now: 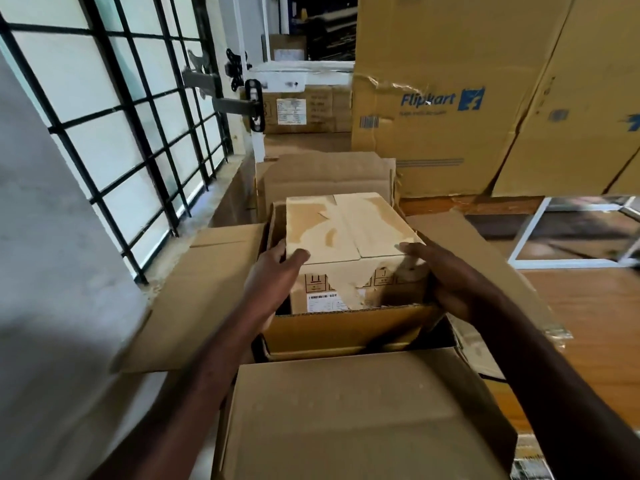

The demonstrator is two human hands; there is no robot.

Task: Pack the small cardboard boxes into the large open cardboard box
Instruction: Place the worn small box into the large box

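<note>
A small cardboard box (349,230) with torn pale tape and a white label sits partly inside the large open cardboard box (207,292), its top above the rim. My left hand (273,278) grips its near left corner, thumb on top. My right hand (446,275) grips its near right corner, thumb on the top edge. A second brown box (346,330) lies in the large box just in front of the held one. The large box's flaps are spread outward on all sides.
Tall Flipkart cartons (436,98) stand behind on the right. More labelled cartons (301,109) are stacked at the back. A barred window (114,126) and grey wall run along the left. A white metal frame (568,233) lies on the brown floor to the right.
</note>
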